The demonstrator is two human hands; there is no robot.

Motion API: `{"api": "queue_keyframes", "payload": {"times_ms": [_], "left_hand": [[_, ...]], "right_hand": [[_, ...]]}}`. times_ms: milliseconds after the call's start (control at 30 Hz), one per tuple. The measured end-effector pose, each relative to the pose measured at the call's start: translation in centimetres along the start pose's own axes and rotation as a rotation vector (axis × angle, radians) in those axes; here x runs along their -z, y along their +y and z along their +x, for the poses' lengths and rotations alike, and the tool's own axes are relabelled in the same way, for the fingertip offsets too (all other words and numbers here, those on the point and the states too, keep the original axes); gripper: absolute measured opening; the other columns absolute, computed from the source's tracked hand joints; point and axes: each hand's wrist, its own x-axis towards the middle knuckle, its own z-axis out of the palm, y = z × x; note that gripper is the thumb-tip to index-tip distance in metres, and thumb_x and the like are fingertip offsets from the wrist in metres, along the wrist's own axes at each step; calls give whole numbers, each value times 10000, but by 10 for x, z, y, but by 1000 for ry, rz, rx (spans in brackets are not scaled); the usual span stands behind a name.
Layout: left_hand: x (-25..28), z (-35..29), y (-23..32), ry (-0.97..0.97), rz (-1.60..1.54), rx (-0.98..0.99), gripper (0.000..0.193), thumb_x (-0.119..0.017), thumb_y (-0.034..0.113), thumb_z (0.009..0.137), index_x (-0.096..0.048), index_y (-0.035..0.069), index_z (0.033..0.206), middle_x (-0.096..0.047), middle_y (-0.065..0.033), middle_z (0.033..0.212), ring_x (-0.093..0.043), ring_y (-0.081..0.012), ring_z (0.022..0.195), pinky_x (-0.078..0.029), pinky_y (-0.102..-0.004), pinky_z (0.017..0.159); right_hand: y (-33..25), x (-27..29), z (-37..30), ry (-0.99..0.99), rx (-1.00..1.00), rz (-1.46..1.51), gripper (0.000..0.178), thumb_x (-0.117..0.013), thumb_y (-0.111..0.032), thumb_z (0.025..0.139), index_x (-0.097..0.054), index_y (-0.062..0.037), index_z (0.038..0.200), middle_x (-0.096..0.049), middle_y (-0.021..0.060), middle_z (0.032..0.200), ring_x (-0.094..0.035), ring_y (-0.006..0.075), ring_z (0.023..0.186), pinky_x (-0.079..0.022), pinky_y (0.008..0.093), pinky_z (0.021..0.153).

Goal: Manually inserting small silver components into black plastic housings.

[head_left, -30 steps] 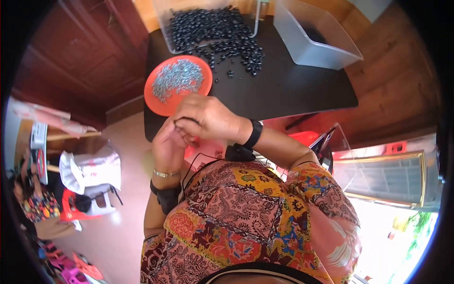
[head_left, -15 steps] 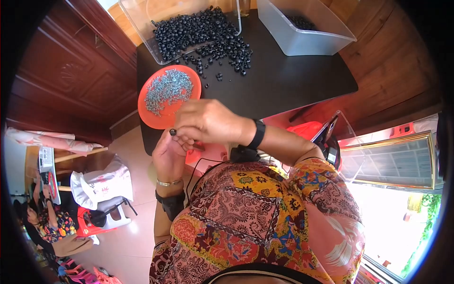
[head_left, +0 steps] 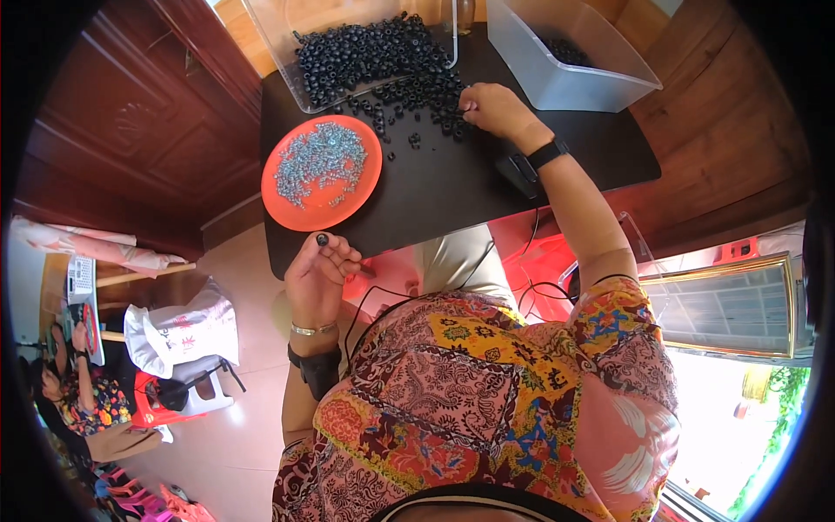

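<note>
So the left hand [head_left: 317, 277] is up just off the near edge of the dark table [head_left: 444, 183], thumb and finger pinching one little black piece [head_left: 323, 240] with its round end facing up; the other fingers are loosely curled; the right hand [head_left: 500, 111] is stretched out over the table, fingertips at the right edge of the loose black pieces [head_left: 444, 103] (can't tell if it's pinching one or only touching, the fingers hide it); those pieces spread out from the clear bin [head_left: 455, 42], which has a big heap of the same sort in it; the orange-red plate [head_left: 277, 202] sits at the table's left side, just beyond the left hand, with lots of small silvery metal bits [head_left: 322, 157] on it; a second translucent bin [head_left: 574, 87] stands far right, with more dark pieces inside.
</note>
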Motion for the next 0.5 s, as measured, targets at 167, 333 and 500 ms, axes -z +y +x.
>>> {"api": "queue_keyframes", "payload": {"times_ms": [167, 333, 500], "left_hand": [[-2, -2, 2, 31, 7, 1, 194, -476, 204, 936, -542, 29, 882, -577, -107, 861, -611, -259, 825, -513, -347, 718], [-3, -2, 1, 38, -1, -3, 195, -479, 200, 935, -538, 27, 867, -570, -104, 856, -604, -258, 832, -506, -343, 718], [0, 0, 0, -2, -22, -9, 220, -461, 208, 946, -560, 17, 899, -604, -124, 880, -634, -276, 834, -533, -371, 731]], "right_hand": [[-36, -5, 3, -25, 122, 17, 133, -577, -156, 772, -663, -82, 840, -666, 142, 824, -633, 339, 841, -502, 428, 758], [-34, 6, 6, -78, 41, 104, 130, -601, -173, 771, -662, -86, 845, -674, 118, 825, -637, 327, 827, -504, 419, 745], [-23, 8, 0, -86, -46, 198, 143, -605, -162, 766, -673, -90, 870, -675, 108, 814, -639, 321, 819, -506, 412, 742]]}}
